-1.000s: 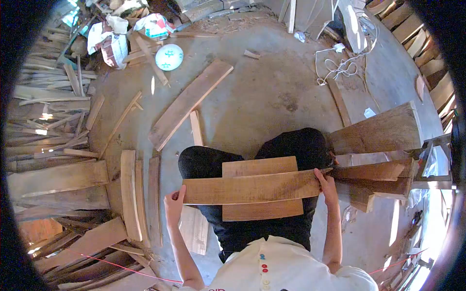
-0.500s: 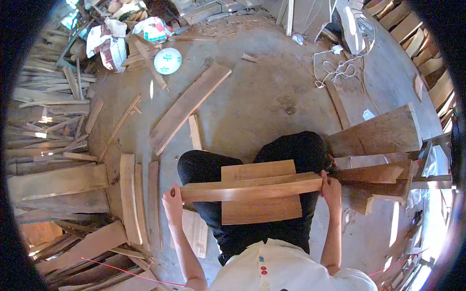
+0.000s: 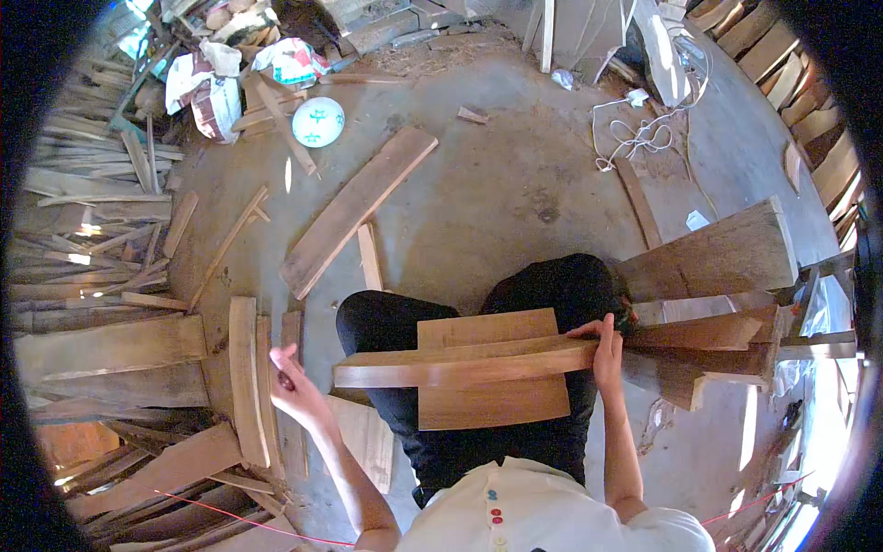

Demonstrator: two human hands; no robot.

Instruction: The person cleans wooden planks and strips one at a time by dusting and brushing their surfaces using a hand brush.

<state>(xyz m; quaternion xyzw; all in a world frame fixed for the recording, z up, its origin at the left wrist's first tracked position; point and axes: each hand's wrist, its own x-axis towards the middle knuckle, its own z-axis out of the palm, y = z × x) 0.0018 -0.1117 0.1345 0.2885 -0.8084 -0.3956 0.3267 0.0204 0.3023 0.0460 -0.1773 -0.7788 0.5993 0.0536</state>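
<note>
Several long pieces of wood [image 3: 244, 377] lay side by side on the floor [image 3: 478, 202] at the left. Just beside them hung the left hand [image 3: 299, 396], apart from everything on the lap; its forearm slanted outward, its fingers were partly curled, and a small dark patch showed at them, so I could not tell whether it gripped anything. Next came the long plank [image 3: 460, 370], its narrow, slightly bowed edge facing up, its left end free. It crossed a wide board [image 3: 492, 405] that lay over the black trousers [image 3: 386, 322]. At the plank's right end was the right hand [image 3: 607, 359], forearm nearly straight, one digit pointing left along the far edge and the others upward; it touched the wood, though how firmly I could not tell. Farther right stood thick boards [image 3: 708, 253].
</note>
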